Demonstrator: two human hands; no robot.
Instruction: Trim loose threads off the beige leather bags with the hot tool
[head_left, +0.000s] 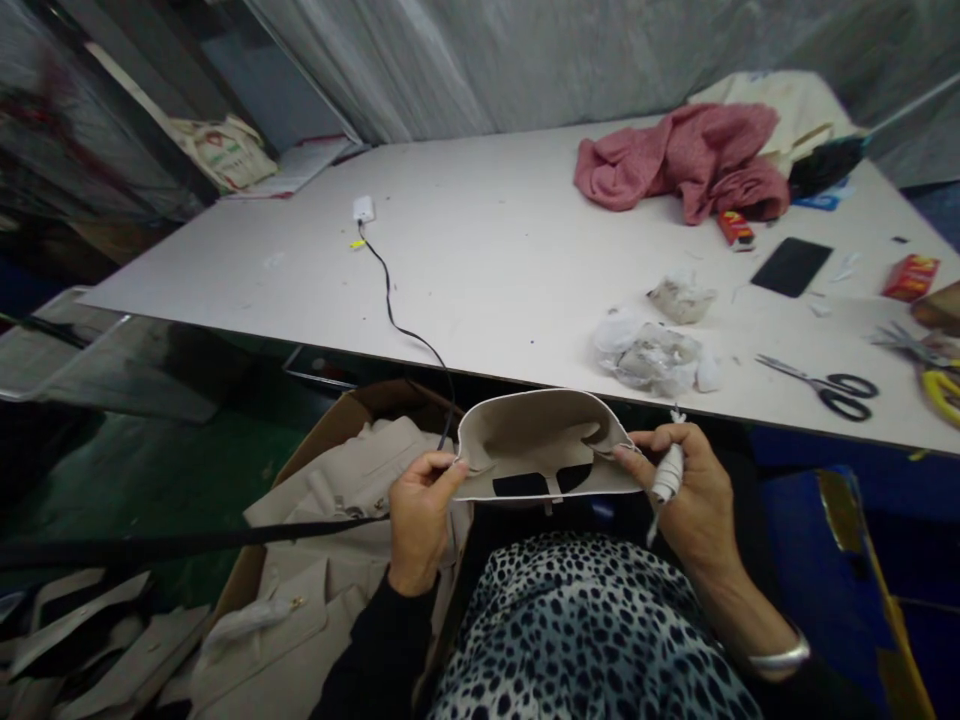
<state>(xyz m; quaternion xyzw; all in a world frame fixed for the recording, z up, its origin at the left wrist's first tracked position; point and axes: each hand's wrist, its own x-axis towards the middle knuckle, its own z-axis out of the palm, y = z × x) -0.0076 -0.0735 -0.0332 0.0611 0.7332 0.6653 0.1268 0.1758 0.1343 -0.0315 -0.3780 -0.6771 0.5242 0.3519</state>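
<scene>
A beige bag body (536, 432) is held open above my lap, its mouth facing me. My left hand (417, 518) pinches its left end. My right hand (690, 490) grips the right end and also clasps a small white roll of tissue or cloth (667, 474) under the fingers. Both hands are closed on the bag. A dark opening shows inside the bag near its lower rim.
A cardboard box (330, 425) of beige bag pieces stands at my left. On the white table (487, 260) lie a black cable with white plug (390, 300), crumpled plastic (651, 355), scissors (832, 383), a black phone (791, 266), pink cloth (686, 160) and small red boxes (910, 276).
</scene>
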